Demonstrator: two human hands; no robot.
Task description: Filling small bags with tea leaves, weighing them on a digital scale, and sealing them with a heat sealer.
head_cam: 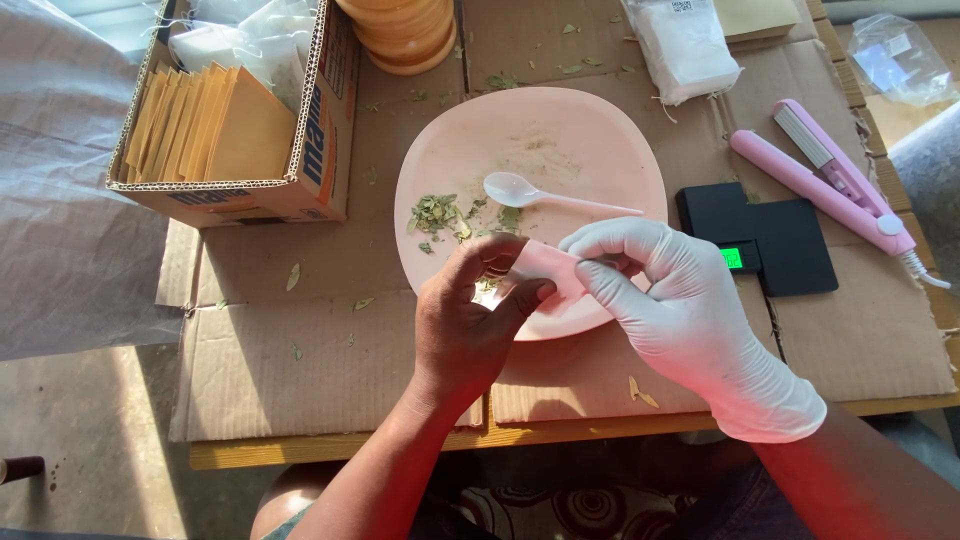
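- Both hands are together over the near edge of the plate, pinching one small white sachet [545,262] between them.
- The left hand [470,325], bare, grips the sachet's left end with thumb and curled fingers closed on it.
- The right hand [680,300], in a white glove, clamps the sachet's right end, fingertips folded in tight at its top edge.
- The sachet hangs just above the rim of the pink plate [560,130], tilted a little, its middle showing between the two grips.
- On the plate, a white plastic spoon [550,194] lies with its bowl to the left, handle running right toward the gloved fingers.
- Left of the spoon sits a small heap of dried green leaves [440,213], with crumbs scattered across the plate.
- Right of the plate, a black pocket scale [775,235] rests on the cardboard, green display lit, just beside the gloved hand.
- Further right, a pink heat sealer [825,178] lies at a slant, lid up.
- Top right, a white bag of powder [685,45].
- Far left, a cardboard box [325,140] holds a row of brown envelopes [205,125] standing on edge.
- Everything rests on flattened cardboard sheets [300,350] covering the table, with stray leaf bits strewn across them.
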